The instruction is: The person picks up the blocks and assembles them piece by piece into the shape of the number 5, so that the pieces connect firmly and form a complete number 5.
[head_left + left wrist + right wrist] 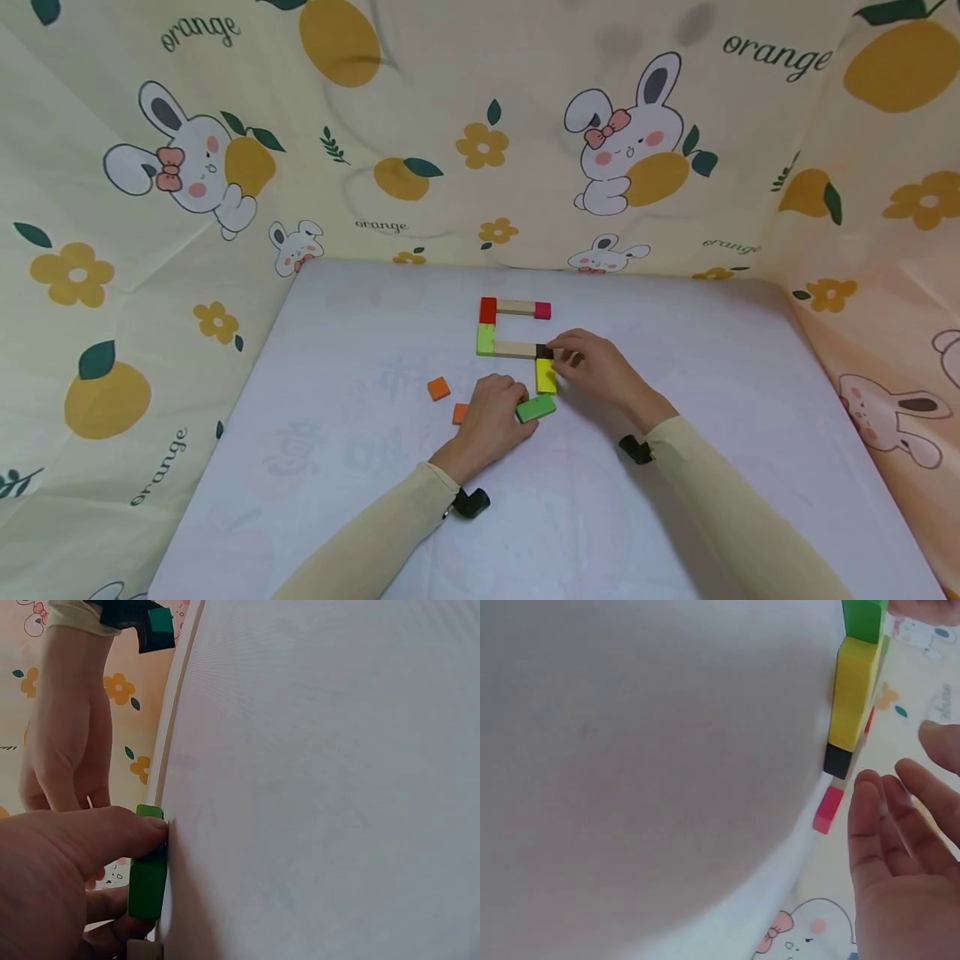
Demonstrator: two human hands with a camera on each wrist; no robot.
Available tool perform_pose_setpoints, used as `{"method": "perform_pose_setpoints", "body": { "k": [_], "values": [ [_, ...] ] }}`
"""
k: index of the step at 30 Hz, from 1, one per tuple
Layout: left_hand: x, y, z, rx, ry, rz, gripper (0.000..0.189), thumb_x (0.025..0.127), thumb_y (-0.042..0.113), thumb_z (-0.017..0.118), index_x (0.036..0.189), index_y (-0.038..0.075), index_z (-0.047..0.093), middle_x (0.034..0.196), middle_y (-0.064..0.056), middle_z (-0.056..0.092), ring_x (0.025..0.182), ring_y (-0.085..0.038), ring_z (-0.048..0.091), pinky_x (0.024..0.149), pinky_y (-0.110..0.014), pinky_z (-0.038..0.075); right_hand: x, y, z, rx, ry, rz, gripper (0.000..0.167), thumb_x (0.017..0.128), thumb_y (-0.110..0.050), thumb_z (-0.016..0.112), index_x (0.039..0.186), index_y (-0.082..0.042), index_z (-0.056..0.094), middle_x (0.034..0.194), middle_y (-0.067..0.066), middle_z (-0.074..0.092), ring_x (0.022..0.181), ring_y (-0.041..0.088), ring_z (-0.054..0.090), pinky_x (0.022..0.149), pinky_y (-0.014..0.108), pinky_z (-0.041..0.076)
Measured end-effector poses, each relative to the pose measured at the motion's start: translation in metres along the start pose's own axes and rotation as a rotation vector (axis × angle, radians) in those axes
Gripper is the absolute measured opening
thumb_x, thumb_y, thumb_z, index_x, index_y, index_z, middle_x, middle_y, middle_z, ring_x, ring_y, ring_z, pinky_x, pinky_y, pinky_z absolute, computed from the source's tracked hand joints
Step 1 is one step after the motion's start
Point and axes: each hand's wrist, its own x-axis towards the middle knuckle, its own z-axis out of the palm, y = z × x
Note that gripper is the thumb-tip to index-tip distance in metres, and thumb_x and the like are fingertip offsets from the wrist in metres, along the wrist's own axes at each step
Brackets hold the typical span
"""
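Observation:
My left hand [491, 417] pinches a dark green block [536, 408] between thumb and fingers; the left wrist view shows the thumb along the green block [148, 889]. That block lies by the near end of a yellow block [546, 377]. Beyond the yellow one comes a black cube [543, 353], then a plain wooden block [514, 349] running left to a lime green block [486, 340]. My right hand [600, 371] hovers beside the black cube. In the right wrist view the right hand's fingers [866, 825] are loosely bent, apart from the blocks.
A red block [488, 310], another plain wooden block [515, 307] and a crimson cube [542, 311] form the far row. Two orange blocks lie left of my left hand, one orange block [438, 388] whole and one partly hidden. Patterned cloth [480, 192] surrounds the white table [337, 517].

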Motion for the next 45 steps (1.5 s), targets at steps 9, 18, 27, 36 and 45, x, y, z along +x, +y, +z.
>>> {"method": "perform_pose_setpoints", "body": {
  "k": [9, 18, 27, 36, 45],
  "values": [
    [0.000, -0.001, -0.001, -0.004, -0.017, 0.000, 0.039, 0.093, 0.044, 0.086, 0.115, 0.014, 0.077, 0.102, 0.004, 0.064, 0.101, -0.015, 0.053, 0.101, -0.038, 0.046, -0.025, -0.006, -0.006, -0.064, 0.024, -0.135, 0.032, 0.103, -0.018, 0.073, 0.134, -0.010, 0.077, 0.139, 0.009, 0.067, 0.126, 0.034, 0.064, 0.107, 0.058, 0.052],
    [-0.001, -0.020, -0.012, -0.044, -0.047, 0.087, 0.069, 0.093, 0.056, 0.081, 0.148, 0.015, 0.067, 0.142, -0.002, 0.063, 0.135, -0.022, 0.052, 0.118, -0.042, 0.043, -0.052, -0.007, -0.007, -0.127, -0.034, -0.204, 0.043, 0.101, -0.018, 0.070, 0.144, -0.016, 0.073, 0.150, 0.003, 0.061, 0.138, 0.031, 0.057, 0.109, 0.059, 0.050],
    [-0.012, -0.057, -0.036, -0.275, -0.103, 0.086, 0.064, 0.094, 0.039, 0.085, 0.151, 0.020, 0.064, 0.152, 0.003, 0.056, 0.142, -0.018, 0.049, 0.113, -0.040, 0.050, -0.066, -0.006, 0.007, -0.211, -0.116, -0.270, 0.045, 0.096, -0.021, 0.073, 0.141, -0.018, 0.075, 0.154, -0.001, 0.058, 0.143, 0.024, 0.053, 0.110, 0.053, 0.052],
    [-0.015, -0.076, -0.040, -0.245, -0.124, 0.082, 0.051, 0.096, 0.028, 0.084, 0.144, 0.018, 0.069, 0.145, 0.002, 0.059, 0.136, -0.016, 0.051, 0.114, -0.035, 0.048, -0.064, -0.004, 0.012, -0.245, -0.134, -0.305, 0.043, 0.095, -0.022, 0.074, 0.137, -0.014, 0.077, 0.150, 0.001, 0.061, 0.141, 0.023, 0.055, 0.110, 0.049, 0.053],
    [-0.013, -0.078, -0.045, -0.247, -0.163, 0.053, 0.044, 0.098, 0.024, 0.082, 0.141, 0.017, 0.072, 0.140, 0.002, 0.062, 0.129, -0.017, 0.056, 0.112, -0.037, 0.049, -0.064, -0.006, 0.013, -0.241, -0.152, -0.284, 0.043, 0.095, -0.021, 0.074, 0.138, -0.014, 0.077, 0.150, 0.003, 0.061, 0.140, 0.026, 0.055, 0.109, 0.050, 0.053]
  ]
}}
